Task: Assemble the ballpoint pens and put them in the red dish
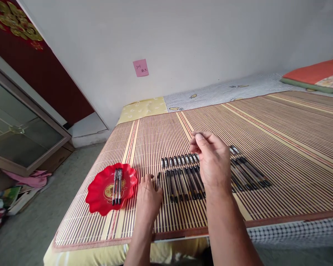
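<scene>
My left hand (149,197) is low over the mat between the red plate and the row of pens. Its fingers are closed around a pen (158,180), whose dark end sticks up past the thumb. My right hand (215,160) is raised above the pens, thumb and fingertips pinched together, and I see nothing in them. Beneath it, a row of clear pens with black caps (185,177) lies side by side, partly hidden by the hand and forearm. More pens (248,171) continue the row to the right. Several similar pens (117,186) lie together on the red scalloped plate (96,192).
A striped bamboo mat (152,136) covers the bed, its front edge close to me. Folded bedding (310,75) lies at the far right. A pink note (141,68) is stuck to the wall. A glass-panelled door (22,125) and items on the floor are at left.
</scene>
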{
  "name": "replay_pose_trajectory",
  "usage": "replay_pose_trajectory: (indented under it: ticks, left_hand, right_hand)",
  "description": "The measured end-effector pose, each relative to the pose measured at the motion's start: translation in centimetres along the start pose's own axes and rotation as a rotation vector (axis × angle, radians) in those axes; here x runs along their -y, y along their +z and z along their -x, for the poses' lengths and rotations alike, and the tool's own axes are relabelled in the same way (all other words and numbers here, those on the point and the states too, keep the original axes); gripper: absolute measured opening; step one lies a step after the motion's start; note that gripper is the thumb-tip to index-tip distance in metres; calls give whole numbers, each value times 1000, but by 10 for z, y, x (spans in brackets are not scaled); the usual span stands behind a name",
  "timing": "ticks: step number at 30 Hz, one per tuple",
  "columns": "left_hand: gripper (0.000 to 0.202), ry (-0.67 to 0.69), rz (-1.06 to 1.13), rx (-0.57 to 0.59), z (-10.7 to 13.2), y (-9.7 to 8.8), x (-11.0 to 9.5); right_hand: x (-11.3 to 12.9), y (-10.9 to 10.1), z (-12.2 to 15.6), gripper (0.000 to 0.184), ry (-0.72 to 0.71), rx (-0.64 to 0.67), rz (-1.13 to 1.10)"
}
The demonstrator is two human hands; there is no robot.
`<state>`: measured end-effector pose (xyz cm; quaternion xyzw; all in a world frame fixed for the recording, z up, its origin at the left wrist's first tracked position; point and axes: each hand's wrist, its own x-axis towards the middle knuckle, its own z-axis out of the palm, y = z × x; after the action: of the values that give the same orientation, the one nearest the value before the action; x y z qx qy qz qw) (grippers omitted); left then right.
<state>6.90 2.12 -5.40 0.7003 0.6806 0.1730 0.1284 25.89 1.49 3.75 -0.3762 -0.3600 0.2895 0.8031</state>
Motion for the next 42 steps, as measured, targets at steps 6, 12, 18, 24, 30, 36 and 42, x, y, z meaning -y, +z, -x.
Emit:
replay_pose_trajectory:
  ticks: [6, 12, 18, 24, 30, 36, 42]
  left_hand:
    - [16, -67, -17, -24, -3, -3, 2]
    - [18, -13, 186, -75, 2, 5, -5]
    - [48, 28, 112, -98, 2, 18, -9]
    - [63, 15, 7, -59, 0, 18, -9]
    - [45, -39, -6, -2, -3, 5, -5]
    - [33, -43, -4, -7, -1, 2, -7]
    - [15, -66, 46, 19, -2, 0, -4]
  right_hand:
    - [-3, 0, 0, 8, 4, 36, 13]
    - [-3, -1, 0, 9, -8, 57, 34]
    - [-3, -1, 0, 10, -2, 68, 52]
    - [1, -1, 1, 11, 12, 78, 72]
    - [-1, -2, 0, 12, 3, 88, 76]
    - [-1, -1, 0, 11, 16, 90, 87]
    - [-2, 0, 0, 11, 13, 98, 111]
